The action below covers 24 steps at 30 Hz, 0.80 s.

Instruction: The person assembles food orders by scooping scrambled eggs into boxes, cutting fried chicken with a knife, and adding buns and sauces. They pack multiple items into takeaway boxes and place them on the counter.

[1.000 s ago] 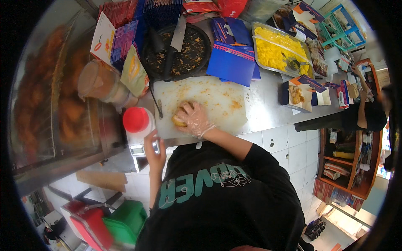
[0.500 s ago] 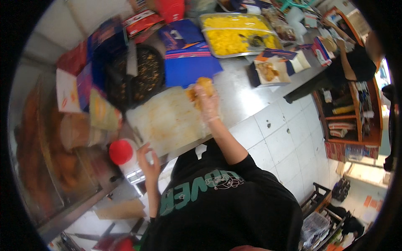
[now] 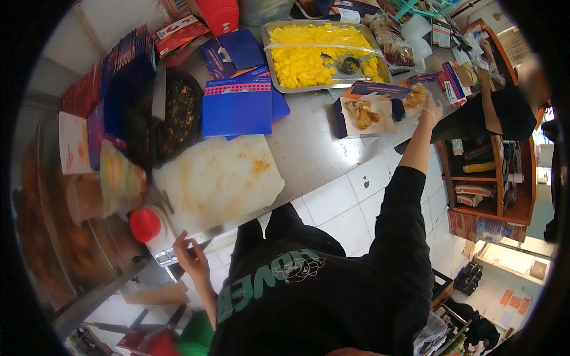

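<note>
My right hand (image 3: 432, 110), in a clear plastic glove, reaches out to the far right of the counter. Its fingers are closed on a piece of fried chicken (image 3: 414, 97), over or just inside a small open box. Beside it stands another open box (image 3: 380, 118) with pieces of fried chicken in it. Near the counter's front edge my left hand (image 3: 191, 256) hangs with loosely bent fingers apart, holding nothing. It is close to a small scale (image 3: 166, 256) with a red round top (image 3: 145, 225). A stained white cutting board (image 3: 219, 178) lies between my hands.
A metal tray of yellow rice (image 3: 320, 53) with a scoop sits at the back. Blue folded boxes (image 3: 237, 113) lie left of it. A cleaver (image 3: 158, 92) rests on a dark round block (image 3: 178, 118). Another person (image 3: 499, 107) stands at the right.
My right hand has carried the fried chicken from the cutting board rightward to the boxes. My left hand stays near the scale, its fingers a little more bent. The view has shifted.
</note>
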Motion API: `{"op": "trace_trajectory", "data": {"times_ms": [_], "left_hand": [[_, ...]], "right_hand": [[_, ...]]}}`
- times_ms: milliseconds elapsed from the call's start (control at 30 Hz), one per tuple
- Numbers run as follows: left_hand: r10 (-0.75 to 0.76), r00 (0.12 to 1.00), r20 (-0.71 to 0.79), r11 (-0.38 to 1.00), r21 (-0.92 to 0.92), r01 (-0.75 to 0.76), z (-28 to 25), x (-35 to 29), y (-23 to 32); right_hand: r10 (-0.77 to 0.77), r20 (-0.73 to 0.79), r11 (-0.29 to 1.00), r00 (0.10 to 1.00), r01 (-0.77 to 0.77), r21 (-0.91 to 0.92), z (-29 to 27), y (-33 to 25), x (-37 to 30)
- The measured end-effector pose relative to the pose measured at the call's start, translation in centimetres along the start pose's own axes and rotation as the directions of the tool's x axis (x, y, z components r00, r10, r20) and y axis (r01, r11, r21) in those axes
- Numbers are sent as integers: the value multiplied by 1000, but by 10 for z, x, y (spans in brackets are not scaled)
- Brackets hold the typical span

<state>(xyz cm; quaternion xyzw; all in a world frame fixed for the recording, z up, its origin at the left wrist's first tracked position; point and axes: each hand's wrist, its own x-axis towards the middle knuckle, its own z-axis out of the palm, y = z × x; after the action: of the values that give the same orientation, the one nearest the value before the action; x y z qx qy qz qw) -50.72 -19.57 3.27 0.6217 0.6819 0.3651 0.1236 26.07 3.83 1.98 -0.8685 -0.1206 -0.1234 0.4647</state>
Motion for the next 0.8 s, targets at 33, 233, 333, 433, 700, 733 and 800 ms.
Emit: {"op": "trace_trajectory", "data": {"times_ms": [33,233,333,433,700,733,800], "left_hand": [[-98,995,-8,995,-22,98,-6,-9,-3],[-53,988,-144,998,23,57,-43,-58,-37],[-107,973,-204,994,15,112,-78,-101,-52],[-142,943,-300,989,-11,145,-130,-152,-83],[-165,822,-545,973,46,226,-287,-297,-162],[-163,737,-656,958,72,276,-296,-298,-172],[-189,561,-806,892,98,441,-314,-319,-192]], "right_hand": [[7,2,991,1000,-7,135,-2,0,-3],[67,250,460,966,-253,851,-69,-58,-182],[-108,483,393,869,-409,824,-105,-106,-372],[-415,693,367,590,-588,720,-170,-133,-615],[-603,504,684,-619,-726,-73,-506,-125,-1014],[-596,490,700,-637,-710,-72,-531,-128,-1042],[-604,365,745,-709,-664,-58,-578,-117,-1086]]}}
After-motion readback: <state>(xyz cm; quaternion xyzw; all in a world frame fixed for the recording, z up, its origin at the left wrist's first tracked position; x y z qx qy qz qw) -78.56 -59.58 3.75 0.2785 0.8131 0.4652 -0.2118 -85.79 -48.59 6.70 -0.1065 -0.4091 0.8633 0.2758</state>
